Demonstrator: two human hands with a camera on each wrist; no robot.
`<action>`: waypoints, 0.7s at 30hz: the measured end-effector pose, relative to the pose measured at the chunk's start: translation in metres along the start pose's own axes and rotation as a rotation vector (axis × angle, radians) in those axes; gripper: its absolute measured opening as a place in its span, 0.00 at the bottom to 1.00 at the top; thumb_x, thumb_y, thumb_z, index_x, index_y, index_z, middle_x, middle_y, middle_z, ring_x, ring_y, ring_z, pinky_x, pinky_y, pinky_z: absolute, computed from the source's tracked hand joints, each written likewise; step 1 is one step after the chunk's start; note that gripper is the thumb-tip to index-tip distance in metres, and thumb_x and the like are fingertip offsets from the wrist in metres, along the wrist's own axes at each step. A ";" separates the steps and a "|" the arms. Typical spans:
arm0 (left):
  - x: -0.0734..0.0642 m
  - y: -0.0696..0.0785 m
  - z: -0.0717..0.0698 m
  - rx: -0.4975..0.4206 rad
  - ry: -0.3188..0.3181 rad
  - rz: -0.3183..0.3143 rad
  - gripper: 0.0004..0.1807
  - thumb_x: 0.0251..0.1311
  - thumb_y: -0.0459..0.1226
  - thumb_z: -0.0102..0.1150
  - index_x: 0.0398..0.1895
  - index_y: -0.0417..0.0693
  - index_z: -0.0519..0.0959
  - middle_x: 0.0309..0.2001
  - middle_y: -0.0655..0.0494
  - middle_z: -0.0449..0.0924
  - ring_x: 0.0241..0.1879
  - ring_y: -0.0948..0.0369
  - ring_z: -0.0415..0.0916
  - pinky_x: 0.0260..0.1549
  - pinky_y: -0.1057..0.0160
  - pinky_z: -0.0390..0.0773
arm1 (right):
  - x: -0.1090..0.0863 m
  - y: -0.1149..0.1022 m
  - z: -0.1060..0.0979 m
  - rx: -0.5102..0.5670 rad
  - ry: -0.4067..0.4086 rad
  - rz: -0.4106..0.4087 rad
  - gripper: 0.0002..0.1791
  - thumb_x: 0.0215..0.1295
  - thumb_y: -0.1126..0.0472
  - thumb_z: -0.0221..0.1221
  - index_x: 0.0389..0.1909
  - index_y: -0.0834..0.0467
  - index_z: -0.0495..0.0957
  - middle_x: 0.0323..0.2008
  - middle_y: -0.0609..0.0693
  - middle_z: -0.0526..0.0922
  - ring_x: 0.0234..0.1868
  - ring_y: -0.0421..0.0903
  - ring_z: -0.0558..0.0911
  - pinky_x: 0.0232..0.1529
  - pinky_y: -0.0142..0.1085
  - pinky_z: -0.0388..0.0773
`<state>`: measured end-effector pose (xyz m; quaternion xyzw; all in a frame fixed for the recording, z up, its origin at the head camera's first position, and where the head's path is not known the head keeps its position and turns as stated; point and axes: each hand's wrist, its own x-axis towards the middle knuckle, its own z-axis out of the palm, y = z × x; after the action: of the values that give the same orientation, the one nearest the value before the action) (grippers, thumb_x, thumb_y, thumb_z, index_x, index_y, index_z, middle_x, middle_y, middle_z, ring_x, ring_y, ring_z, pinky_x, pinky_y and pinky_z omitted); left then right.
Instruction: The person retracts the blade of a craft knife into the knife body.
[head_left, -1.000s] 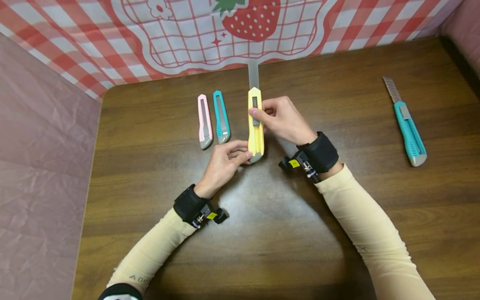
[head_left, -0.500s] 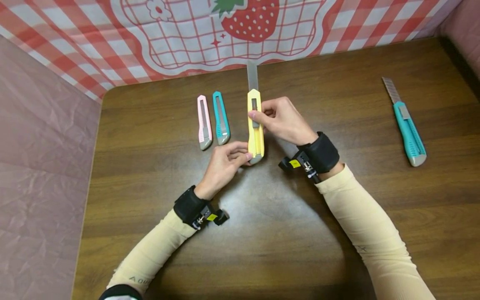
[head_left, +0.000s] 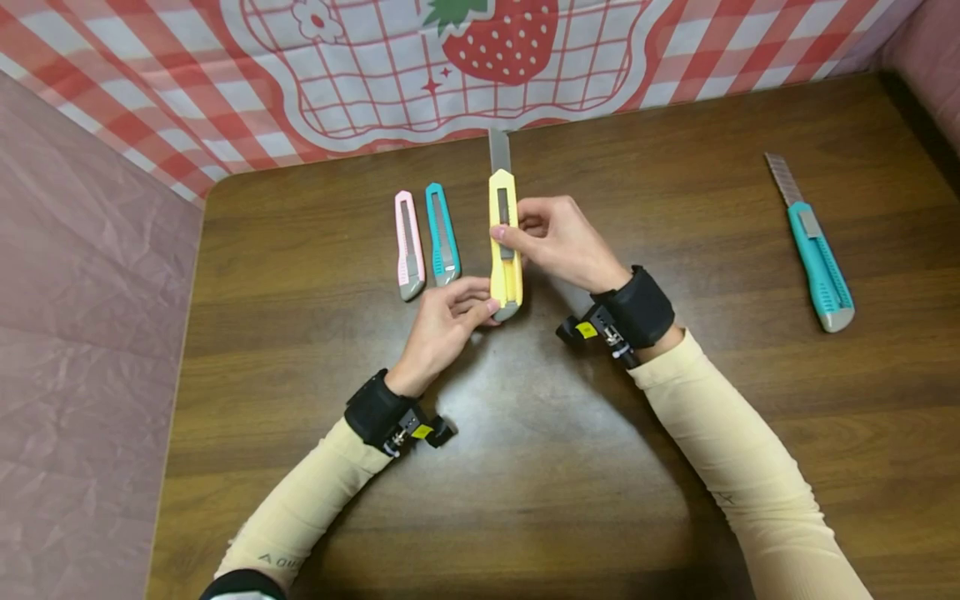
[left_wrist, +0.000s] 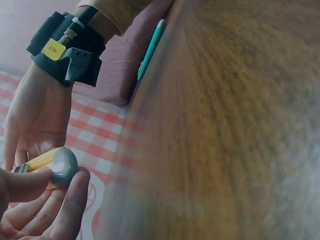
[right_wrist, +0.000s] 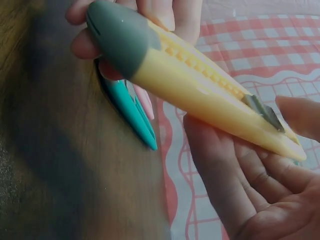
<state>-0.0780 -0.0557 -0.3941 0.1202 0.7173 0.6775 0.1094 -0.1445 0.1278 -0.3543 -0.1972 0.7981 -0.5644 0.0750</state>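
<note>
A yellow utility knife point(head_left: 505, 196) is held up over the table, its grey blade point(head_left: 499, 150) sticking out of the far end. Its grey end cap point(right_wrist: 117, 37) shows large in the right wrist view. My left hand point(head_left: 442, 329) pinches the cap end between thumb and fingers. Higher on the body, my right hand point(head_left: 566, 242) grips the knife, thumb by the grey slider point(right_wrist: 264, 112). Left of it lie a pink utility knife point(head_left: 406, 237) and a teal utility knife point(head_left: 442, 233), with no blade extended.
Another teal utility knife point(head_left: 817, 258) lies far right on the wooden table point(head_left: 525, 483), blade out and pointing away. A red-and-white strawberry cloth point(head_left: 337, 83) hangs along the back edge. Pink fabric point(head_left: 82, 333) covers the left side.
The slider has moved toward the cap end and less blade sticks out. Both hands and the yellow knife have shifted slightly left. The other knives have stayed put.
</note>
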 end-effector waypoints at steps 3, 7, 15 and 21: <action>-0.002 0.010 0.001 -0.001 -0.001 0.008 0.12 0.57 0.22 0.55 0.46 0.26 0.74 0.39 0.32 0.79 0.34 0.50 0.79 0.36 0.48 0.83 | -0.001 -0.001 0.001 -0.013 -0.016 0.021 0.11 0.62 0.56 0.60 0.34 0.62 0.79 0.26 0.54 0.83 0.25 0.46 0.81 0.22 0.40 0.82; -0.003 0.019 0.002 0.005 -0.003 0.014 0.12 0.57 0.21 0.53 0.45 0.24 0.74 0.38 0.30 0.79 0.34 0.48 0.79 0.36 0.46 0.82 | 0.000 -0.001 0.003 -0.011 -0.045 0.055 0.12 0.64 0.58 0.58 0.32 0.64 0.79 0.23 0.58 0.83 0.22 0.50 0.80 0.19 0.32 0.81; -0.004 0.020 0.003 -0.001 -0.007 0.009 0.12 0.57 0.21 0.53 0.45 0.24 0.73 0.39 0.29 0.78 0.34 0.48 0.79 0.37 0.46 0.83 | 0.000 -0.001 0.004 -0.034 -0.020 0.069 0.13 0.65 0.58 0.56 0.31 0.65 0.80 0.22 0.60 0.82 0.19 0.52 0.79 0.16 0.29 0.79; -0.004 0.020 0.003 -0.005 0.006 0.019 0.12 0.57 0.21 0.54 0.45 0.24 0.74 0.39 0.29 0.78 0.35 0.48 0.79 0.37 0.45 0.82 | -0.002 -0.003 0.005 -0.097 0.029 0.039 0.14 0.64 0.54 0.58 0.30 0.62 0.81 0.20 0.54 0.81 0.18 0.47 0.76 0.16 0.31 0.74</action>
<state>-0.0723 -0.0530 -0.3743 0.1247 0.7147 0.6808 0.1011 -0.1406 0.1237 -0.3537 -0.1769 0.8292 -0.5262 0.0647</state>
